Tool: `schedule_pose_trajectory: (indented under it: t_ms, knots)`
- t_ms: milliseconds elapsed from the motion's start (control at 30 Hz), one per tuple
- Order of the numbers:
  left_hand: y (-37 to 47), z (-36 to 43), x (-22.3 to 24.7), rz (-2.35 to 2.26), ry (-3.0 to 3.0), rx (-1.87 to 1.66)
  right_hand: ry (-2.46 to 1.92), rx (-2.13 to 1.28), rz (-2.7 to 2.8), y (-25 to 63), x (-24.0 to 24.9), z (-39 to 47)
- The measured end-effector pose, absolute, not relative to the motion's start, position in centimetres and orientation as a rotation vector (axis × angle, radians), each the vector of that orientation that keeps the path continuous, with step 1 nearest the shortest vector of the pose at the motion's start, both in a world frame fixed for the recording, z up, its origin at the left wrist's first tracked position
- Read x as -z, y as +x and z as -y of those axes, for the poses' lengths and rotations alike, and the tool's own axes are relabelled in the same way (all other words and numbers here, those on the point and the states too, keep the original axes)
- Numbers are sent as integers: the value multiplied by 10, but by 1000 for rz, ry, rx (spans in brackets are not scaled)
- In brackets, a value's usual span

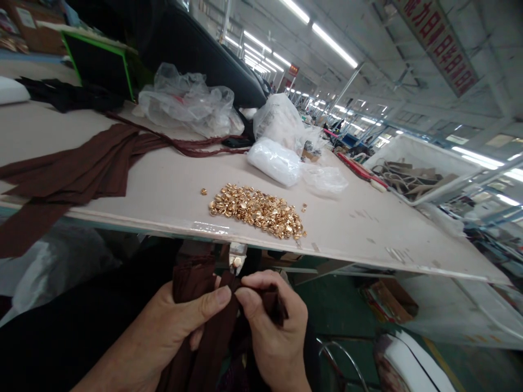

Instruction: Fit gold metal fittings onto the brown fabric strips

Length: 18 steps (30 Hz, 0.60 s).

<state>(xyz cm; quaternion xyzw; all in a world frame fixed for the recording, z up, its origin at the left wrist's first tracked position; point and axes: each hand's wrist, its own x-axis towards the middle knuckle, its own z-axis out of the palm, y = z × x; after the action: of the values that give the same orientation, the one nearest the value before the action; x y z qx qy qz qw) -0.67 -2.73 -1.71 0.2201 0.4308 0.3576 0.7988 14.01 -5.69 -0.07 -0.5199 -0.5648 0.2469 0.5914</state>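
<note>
My left hand (180, 316) is closed round a bundle of brown fabric strips (190, 277), its thumb pressing on top. My right hand (272, 321) pinches a brown strip between thumb and forefinger, right beside the left thumb, with more brown fabric curled inside its fingers. Just above the fingertips, a small metal holder (237, 256) sticks out from the table's front edge, with a gold piece on it. A heap of small gold metal pieces (257, 209), which look like zipper sliders, lies on the table behind it.
More brown strips (90, 158) lie on the table (359, 228) at the left, some hanging over the edge. Clear plastic bags (188, 100) and a white plastic packet (274, 160) sit behind the heap. A white bin (425, 163) stands far right; a cardboard box (392, 299) lies below.
</note>
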Motion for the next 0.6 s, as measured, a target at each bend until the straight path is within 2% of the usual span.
schedule_pose_trajectory:
  t_ms: [133,300,600]
  knots:
    - [-8,28,16,-855,391,-773,-1253,-1004,1035,136,-1,54]
    - [-8,20,13,-804,392,-787,-1034,-1449,650,132,9,52]
    - [-1,11,10,-885,384,-755,-1064,-1546,388,127,-6,45]
